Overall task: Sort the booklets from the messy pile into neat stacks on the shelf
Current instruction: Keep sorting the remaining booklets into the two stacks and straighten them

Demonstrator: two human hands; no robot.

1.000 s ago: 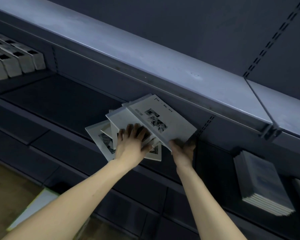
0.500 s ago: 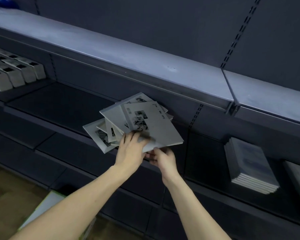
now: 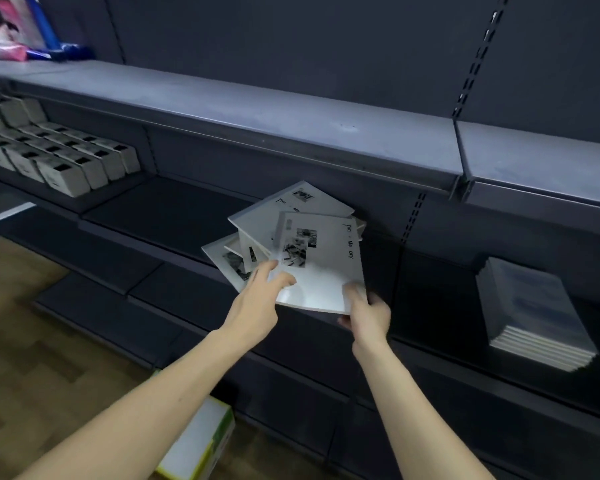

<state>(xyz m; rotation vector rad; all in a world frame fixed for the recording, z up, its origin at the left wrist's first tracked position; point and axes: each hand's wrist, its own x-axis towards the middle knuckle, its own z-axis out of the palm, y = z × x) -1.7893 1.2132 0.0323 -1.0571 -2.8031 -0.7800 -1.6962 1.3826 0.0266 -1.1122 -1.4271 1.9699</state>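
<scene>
**Top booklet lifted off the messy pile**

Held at the near right corner by the right hand (image 3: pixel 368 311), fingers pinched round the edge: top booklet (image 3: pixel 321 265). Left hand (image 3: pixel 257 299) loose and not closed, fingertips touching the near left edge. Rest of the messy pile (image 3: pixel 257 233) fanned out just behind and left of the grip, on the shelf (image 3: pixel 160 209).

Could slip or droop, held by only one corner. Could drag other booklets off the edge.

Long side pointing away from the grip, toward the back; cover up, title along the right edge.

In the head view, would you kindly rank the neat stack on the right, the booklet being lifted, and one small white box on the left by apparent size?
1. neat stack, nearer the camera, so unsure against the next
2. lifted booklet, pinched by the right hand
3. small white box, clearly smallest
</scene>
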